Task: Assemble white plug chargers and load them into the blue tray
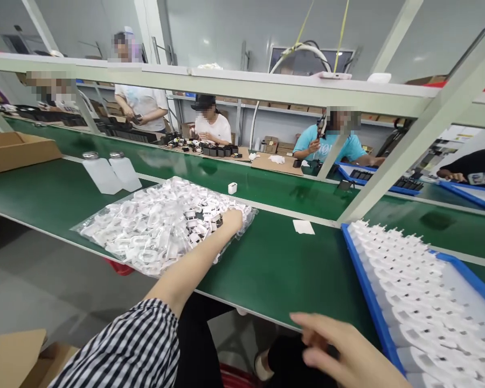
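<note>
My left hand (230, 221) reaches out over a heap of small white plastic parts (161, 223) lying on a clear plastic sheet on the green bench. Its fingers curl down into the heap's right edge, and what they hold is hidden. My right hand (339, 353) hovers low at the bench's near edge, blurred, fingers spread, with nothing in it. It is just left of a blue tray (369, 291) filled with rows of white parts (420, 291).
Two white bottles (111, 172) stand behind the heap. A single white part (232, 188) and a white scrap (303, 227) lie on the green bench (275, 264). A cardboard box (12, 151) sits at far left. Several people work across the line behind a slanted frame post (408, 145).
</note>
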The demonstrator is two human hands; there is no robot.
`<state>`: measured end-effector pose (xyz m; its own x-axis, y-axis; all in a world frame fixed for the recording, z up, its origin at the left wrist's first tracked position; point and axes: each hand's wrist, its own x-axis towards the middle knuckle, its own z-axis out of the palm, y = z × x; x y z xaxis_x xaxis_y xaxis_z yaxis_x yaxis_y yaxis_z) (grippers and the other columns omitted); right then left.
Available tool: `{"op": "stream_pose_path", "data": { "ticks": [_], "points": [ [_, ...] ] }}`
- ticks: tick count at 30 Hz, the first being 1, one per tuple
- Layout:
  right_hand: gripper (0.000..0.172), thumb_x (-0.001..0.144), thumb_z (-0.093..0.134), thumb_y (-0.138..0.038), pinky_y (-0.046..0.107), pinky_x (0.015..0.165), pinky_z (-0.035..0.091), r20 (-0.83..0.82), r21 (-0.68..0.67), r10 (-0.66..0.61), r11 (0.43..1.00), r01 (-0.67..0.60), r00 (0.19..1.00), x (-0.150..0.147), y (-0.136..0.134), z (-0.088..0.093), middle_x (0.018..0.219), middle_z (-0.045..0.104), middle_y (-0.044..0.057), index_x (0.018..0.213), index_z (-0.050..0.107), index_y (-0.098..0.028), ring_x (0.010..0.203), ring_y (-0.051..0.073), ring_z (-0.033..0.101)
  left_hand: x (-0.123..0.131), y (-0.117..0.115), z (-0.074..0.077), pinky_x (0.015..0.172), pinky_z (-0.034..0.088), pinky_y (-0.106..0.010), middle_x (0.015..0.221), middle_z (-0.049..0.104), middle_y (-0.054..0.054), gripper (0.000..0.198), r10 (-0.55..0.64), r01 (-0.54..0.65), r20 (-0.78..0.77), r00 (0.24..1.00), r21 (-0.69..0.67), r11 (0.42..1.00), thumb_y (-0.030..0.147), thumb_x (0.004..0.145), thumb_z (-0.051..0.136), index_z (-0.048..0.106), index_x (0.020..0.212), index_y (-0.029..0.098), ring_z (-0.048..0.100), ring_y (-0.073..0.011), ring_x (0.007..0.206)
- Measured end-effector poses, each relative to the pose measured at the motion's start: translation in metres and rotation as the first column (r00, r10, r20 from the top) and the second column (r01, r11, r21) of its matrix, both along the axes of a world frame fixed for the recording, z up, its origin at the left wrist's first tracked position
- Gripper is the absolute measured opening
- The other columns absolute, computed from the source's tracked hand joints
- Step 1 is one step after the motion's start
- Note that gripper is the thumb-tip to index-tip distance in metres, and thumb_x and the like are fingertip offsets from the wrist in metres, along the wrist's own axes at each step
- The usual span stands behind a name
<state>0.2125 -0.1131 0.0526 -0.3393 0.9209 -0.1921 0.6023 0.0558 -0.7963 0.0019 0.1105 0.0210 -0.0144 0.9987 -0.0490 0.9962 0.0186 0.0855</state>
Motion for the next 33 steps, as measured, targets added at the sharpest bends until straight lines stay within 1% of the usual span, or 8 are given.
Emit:
{"op": "stream_pose_path", "data": {
  "ticks": [3, 7, 13, 20, 25, 27, 30, 33],
  "points": [
    [0.025, 0.064, 0.048, -0.034, 0.028, 0.057, 0.042, -0.021, 0.074, 0.067, 0.995, -0.066, 0.997, -0.038, 0.067, -0.001, 0.063, 0.056, -0.001, 0.086, 0.057, -0.028, 0.056, 0.014, 0.052, 0.005, 0.005, -0.003, 0.069, 0.041, -0.027, 0.097, 0.053, -0.014, 0.025, 0.023, -0.023, 0.011, 1.0, 0.009, 1.0, 0.013, 0.069, 0.045, 0.054, 0.092, 0.011, 0.05, -0.0213, 0.089],
    [0.02, 0.058, 0.052, -0.031, 0.024, 0.047, 0.038, -0.245, 0.078, -0.182, 0.975, 0.207, 0.952, -0.039, 0.149, -0.032, 0.053, 0.052, -0.003, 0.073, 0.057, -0.019, 0.043, 0.009, 0.047, -0.003, -0.003, 0.003, 0.066, 0.041, -0.028, 0.085, 0.057, -0.014, 0.019, 0.053, -0.053, 0.007, 0.999, 0.046, 0.998, 0.008, 0.07, 0.044, 0.057, 0.084, 0.011, 0.053, -0.0207, 0.081],
    [0.029, 0.057, 0.05, -0.04, 0.023, 0.041, 0.037, -0.41, 0.014, -0.295, 0.944, 0.329, 0.863, -0.023, 0.189, -0.08, 0.053, 0.049, -0.002, 0.072, 0.052, -0.015, 0.041, 0.009, 0.046, -0.01, -0.029, 0.033, 0.062, 0.039, -0.027, 0.084, 0.054, -0.012, 0.021, -0.045, 0.06, -0.071, 0.996, 0.232, 0.971, 0.006, 0.073, 0.036, 0.055, 0.082, 0.011, 0.05, -0.0205, 0.082],
    [0.045, 0.062, 0.04, -0.052, 0.024, 0.046, 0.041, -0.697, -0.079, -0.32, 0.924, 0.375, 0.641, -0.014, 0.18, -0.065, 0.083, 0.054, 0.005, 0.092, 0.046, -0.019, 0.058, 0.012, 0.053, 0.045, -0.03, 0.018, 0.059, 0.036, -0.026, 0.075, 0.051, -0.006, 0.021, -0.565, 0.679, -0.381, 0.732, 0.475, 0.559, 0.014, 0.079, 0.03, 0.051, 0.079, 0.014, 0.048, -0.0163, 0.073],
    [0.03, 0.058, 0.048, -0.042, 0.028, 0.051, 0.042, -0.544, 0.015, -0.404, 0.872, 0.49, 0.735, -0.005, 0.184, -0.069, 0.063, 0.052, 0.003, 0.072, 0.051, -0.015, 0.055, 0.015, 0.052, 0.072, 0.002, 0.001, 0.067, 0.036, -0.027, 0.081, 0.051, -0.006, 0.02, -0.817, 0.885, -0.37, 0.441, 0.33, 0.328, 0.03, 0.077, 0.038, 0.05, 0.081, 0.014, 0.048, -0.0166, 0.077],
    [0.026, 0.058, 0.049, -0.038, 0.031, 0.056, 0.042, -0.498, 0.056, -0.445, 0.84, 0.54, 0.744, -0.002, 0.186, -0.074, 0.064, 0.053, 0.004, 0.07, 0.05, -0.016, 0.058, 0.017, 0.052, 0.072, 0.031, 0.0, 0.072, 0.035, -0.028, 0.091, 0.05, -0.009, 0.029, -0.77, 0.777, -0.207, 0.603, 0.368, 0.51, 0.039, 0.073, 0.042, 0.048, 0.087, 0.013, 0.047, -0.0183, 0.084],
    [0.023, 0.061, 0.047, -0.034, 0.035, 0.065, 0.04, -0.425, 0.182, -0.478, 0.787, 0.59, 0.769, -0.002, 0.19, -0.081, 0.075, 0.054, 0.006, 0.075, 0.051, -0.017, 0.068, 0.02, 0.051, 0.066, 0.081, -0.001, 0.077, 0.034, -0.028, 0.102, 0.045, -0.014, 0.032, -0.206, 0.132, 0.167, 0.964, 0.373, 0.919, 0.032, 0.075, 0.042, 0.042, 0.098, 0.01, 0.044, -0.0203, 0.095],
    [0.022, 0.067, 0.039, -0.03, 0.035, 0.067, 0.039, -0.313, 0.374, -0.458, 0.746, 0.552, 0.832, -0.006, 0.195, -0.09, 0.084, 0.052, 0.009, 0.079, 0.051, -0.017, 0.075, 0.021, 0.05, 0.059, 0.12, -0.01, 0.075, 0.036, -0.029, 0.105, 0.042, -0.021, 0.041, 0.166, -0.245, 0.317, 0.934, 0.226, 0.943, 0.026, 0.072, 0.046, 0.036, 0.105, 0.004, 0.043, -0.0238, 0.097]
  ]
}}
